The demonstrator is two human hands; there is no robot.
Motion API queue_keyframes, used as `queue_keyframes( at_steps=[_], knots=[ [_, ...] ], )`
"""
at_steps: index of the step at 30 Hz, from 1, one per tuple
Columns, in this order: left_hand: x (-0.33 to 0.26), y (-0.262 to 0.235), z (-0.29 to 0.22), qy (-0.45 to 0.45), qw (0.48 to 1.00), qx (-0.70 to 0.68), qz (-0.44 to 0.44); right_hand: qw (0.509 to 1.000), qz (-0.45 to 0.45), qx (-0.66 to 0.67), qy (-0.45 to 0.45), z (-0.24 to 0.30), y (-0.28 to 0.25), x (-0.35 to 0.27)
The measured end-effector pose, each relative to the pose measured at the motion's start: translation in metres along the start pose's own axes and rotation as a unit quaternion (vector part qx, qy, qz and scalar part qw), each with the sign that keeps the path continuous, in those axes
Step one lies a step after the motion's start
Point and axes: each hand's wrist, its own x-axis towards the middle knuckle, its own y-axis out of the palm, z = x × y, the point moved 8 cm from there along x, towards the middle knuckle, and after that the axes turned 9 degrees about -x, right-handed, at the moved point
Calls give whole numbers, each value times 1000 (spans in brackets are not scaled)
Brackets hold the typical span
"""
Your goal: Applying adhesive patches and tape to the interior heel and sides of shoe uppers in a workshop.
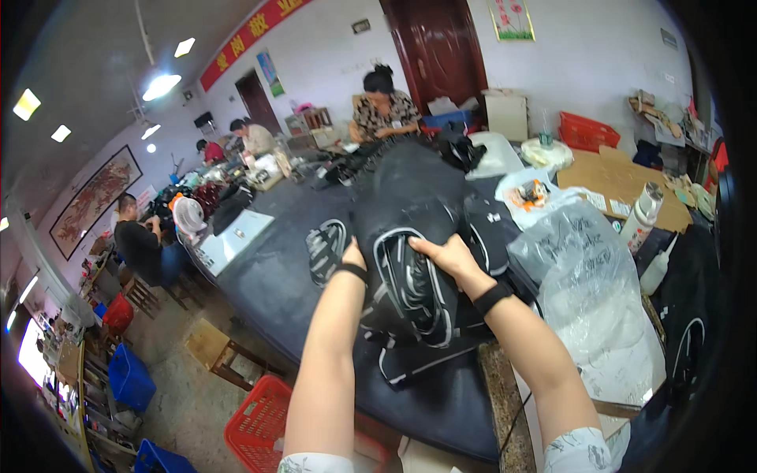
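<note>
Right hand (451, 257) is pinching the black, grey-piped fabric piece (412, 296) at its 2 o'clock; left hand (355, 256) is touching 10 o'clock — fingers hiding, can't tell the grip. It's being held over the 6 o'clock side of a dark, smooth table (272, 264).

The black sewn piece (410, 280) is outlined in whitish grey and marked with pale stripes. White sleeves (578, 451) are patterned in grey-green; the floor basket (254, 416) is coloured red.

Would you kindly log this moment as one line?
left hand: at white-edged black fabric item | right hand: thumb on it | below: dark table
</note>
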Motion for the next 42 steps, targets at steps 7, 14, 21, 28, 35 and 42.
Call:
queue_keyframes(
  at_steps=[7,14,21,28,35,42],
  knots=[
    [-85,-53,-103,252,952,94,-148,973,92,212,4,2,23,23],
    [-219,110,-66,380,565,732,-18,954,200,222,-14,42,30,25],
    [-113,-2,-112,399,686,606,54,970,-55,208,-114,27,-32,40],
    [-157,34,-76,342,613,712,-20,972,-49,201,-111,-14,-36,68],
    [-181,52,-86,384,579,718,-41,955,-203,197,-94,-16,-56,66],
    [-282,92,-69,535,562,627,-62,933,-299,174,-99,-21,-76,54]
  ],
)
